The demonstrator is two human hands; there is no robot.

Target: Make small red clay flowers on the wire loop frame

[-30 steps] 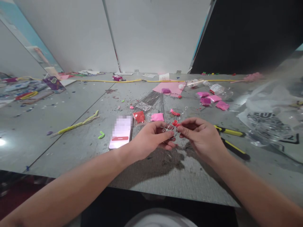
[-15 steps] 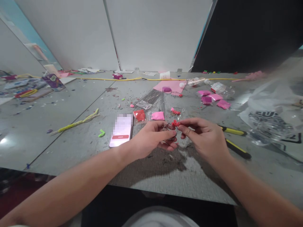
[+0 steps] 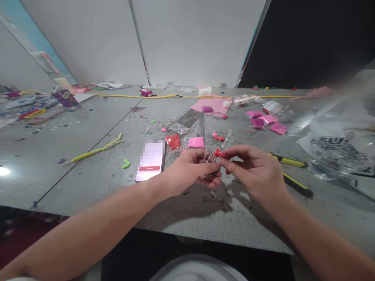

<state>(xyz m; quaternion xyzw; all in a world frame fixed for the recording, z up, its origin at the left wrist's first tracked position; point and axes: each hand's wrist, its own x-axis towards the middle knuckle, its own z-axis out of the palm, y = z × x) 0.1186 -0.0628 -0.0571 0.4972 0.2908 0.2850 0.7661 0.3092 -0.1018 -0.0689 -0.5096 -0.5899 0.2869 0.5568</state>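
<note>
My left hand [image 3: 187,171] is closed around a small piece of bent silvery wire [image 3: 209,158], which shows between its thumb and fingers. At the right end of this wire sits a cluster of red flower-like clay bits [image 3: 218,153]. Thumb and fingertips of my right hand [image 3: 256,169] pinch at the edge of that red cluster, close to the left thumb. Just beyond the hands lies another wire piece with red bits [image 3: 218,136]. Bags of red clay [image 3: 173,141] and pink clay [image 3: 195,143] rest behind the left hand.
A phone [image 3: 150,160] lies left of the hands. Yellow-and-black tool handles [image 3: 294,184] and a plastic bag [image 3: 331,132] are at the right. Farther back are loose wires [image 3: 187,121], pink packets [image 3: 268,119], bottles [image 3: 274,108] and a yellow cord [image 3: 117,96].
The wire in my left hand has turned a little, so more of its crossing strands show. My right fingertips have shifted slightly at the red cluster. The view has moved slightly.
</note>
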